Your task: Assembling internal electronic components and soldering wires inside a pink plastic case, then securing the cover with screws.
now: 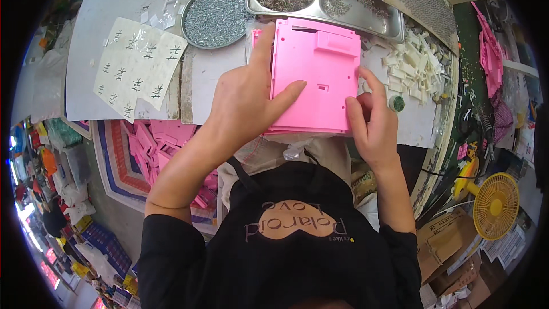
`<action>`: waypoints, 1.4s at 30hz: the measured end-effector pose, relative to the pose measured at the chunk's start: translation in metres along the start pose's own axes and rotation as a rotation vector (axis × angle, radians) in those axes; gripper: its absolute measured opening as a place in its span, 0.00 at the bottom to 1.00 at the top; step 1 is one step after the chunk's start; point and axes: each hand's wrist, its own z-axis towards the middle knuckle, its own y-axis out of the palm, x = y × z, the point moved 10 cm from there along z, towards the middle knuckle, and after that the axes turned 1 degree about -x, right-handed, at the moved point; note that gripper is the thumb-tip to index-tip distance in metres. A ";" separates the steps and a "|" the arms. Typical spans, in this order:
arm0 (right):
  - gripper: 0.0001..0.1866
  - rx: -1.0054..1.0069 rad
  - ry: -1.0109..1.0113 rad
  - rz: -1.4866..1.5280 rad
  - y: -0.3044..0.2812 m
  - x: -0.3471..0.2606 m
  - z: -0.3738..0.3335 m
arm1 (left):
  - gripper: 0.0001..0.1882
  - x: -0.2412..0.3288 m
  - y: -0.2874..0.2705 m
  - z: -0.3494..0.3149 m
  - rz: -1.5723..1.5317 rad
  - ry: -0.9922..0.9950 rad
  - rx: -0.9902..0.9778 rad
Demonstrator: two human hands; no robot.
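Head view: two hands are holding a pink plastic panel [313,77] flat at the near edge of the bench [220,88].

The left hand [246,100] is gripping the panel's left side, thumb lying across its face; the right hand [372,123] is pinching its right edge. A round dish of screws [216,16] and a steel compartment tray [337,0] are sitting just beyond, white plastic pieces [409,66] lying beside.
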 end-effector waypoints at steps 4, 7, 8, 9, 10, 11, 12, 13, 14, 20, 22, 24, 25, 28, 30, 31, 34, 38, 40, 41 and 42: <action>0.24 -0.024 -0.051 -0.124 0.007 -0.004 0.011 | 0.39 -0.002 -0.002 -0.006 -0.037 0.109 0.134; 0.21 -0.049 -0.135 -0.128 0.013 -0.006 0.021 | 0.37 -0.013 -0.003 -0.014 -0.122 0.052 0.143; 0.20 -0.061 -0.184 -0.127 0.015 -0.009 0.022 | 0.37 -0.015 -0.004 -0.019 -0.126 0.008 0.136; 0.19 -0.073 -0.232 -0.126 0.017 -0.013 0.023 | 0.36 -0.018 -0.005 -0.022 -0.129 -0.036 0.129; 0.18 -0.062 -0.277 -0.139 0.017 -0.015 0.023 | 0.36 -0.020 -0.004 -0.025 -0.129 -0.037 0.141; 0.17 -0.052 -0.329 -0.148 0.018 -0.019 0.024 | 0.36 -0.023 -0.003 -0.029 -0.126 -0.041 0.159; 0.16 -0.043 -0.381 -0.158 0.019 -0.023 0.023 | 0.36 -0.025 -0.004 -0.031 -0.123 -0.045 0.177; 0.16 -0.014 -0.405 -0.200 0.018 -0.026 0.022 | 0.35 -0.024 -0.006 -0.032 -0.101 -0.055 0.196; 0.16 0.012 -0.428 -0.238 0.019 -0.030 0.019 | 0.35 -0.023 -0.007 -0.034 -0.075 -0.070 0.212; 0.19 0.067 -0.517 -0.345 0.027 -0.039 0.009 | 0.35 -0.038 0.010 -0.045 -0.073 -0.107 0.155; 0.19 0.023 -0.506 -0.366 0.030 -0.037 0.010 | 0.35 -0.042 0.014 -0.047 -0.105 -0.118 0.148; 0.19 -0.075 -0.460 -0.438 0.033 -0.039 0.013 | 0.34 -0.043 0.013 -0.046 -0.092 -0.109 0.147; 0.20 -0.060 -0.475 -0.421 0.033 -0.040 0.012 | 0.34 -0.044 0.012 -0.047 -0.124 -0.113 0.122; 0.22 -0.019 -0.522 -0.402 0.034 -0.037 0.010 | 0.32 -0.047 0.010 -0.043 -0.206 -0.104 0.049; 0.25 0.008 -0.551 -0.423 0.029 -0.040 0.011 | 0.28 -0.043 -0.001 -0.032 -0.229 -0.069 -0.008; 0.26 -0.024 -0.554 -0.454 0.031 -0.043 0.010 | 0.25 -0.044 -0.008 -0.026 -0.212 -0.078 -0.063; 0.27 -0.107 -0.552 -0.577 0.030 -0.054 0.012 | 0.14 -0.054 -0.050 0.016 -0.079 -0.010 0.027; 0.24 -0.268 -0.539 -0.617 0.030 -0.066 0.023 | 0.09 -0.089 -0.088 0.073 0.435 0.034 0.221; 0.20 -0.333 -0.519 -0.523 0.023 -0.073 0.037 | 0.08 -0.102 -0.081 0.079 0.582 0.036 0.134; 0.17 -0.366 -0.483 -0.456 0.017 -0.075 0.046 | 0.08 -0.104 -0.075 0.078 0.564 0.079 0.136; 0.15 -0.402 -0.442 -0.379 0.015 -0.077 0.053 | 0.08 -0.105 -0.070 0.076 0.551 0.118 0.129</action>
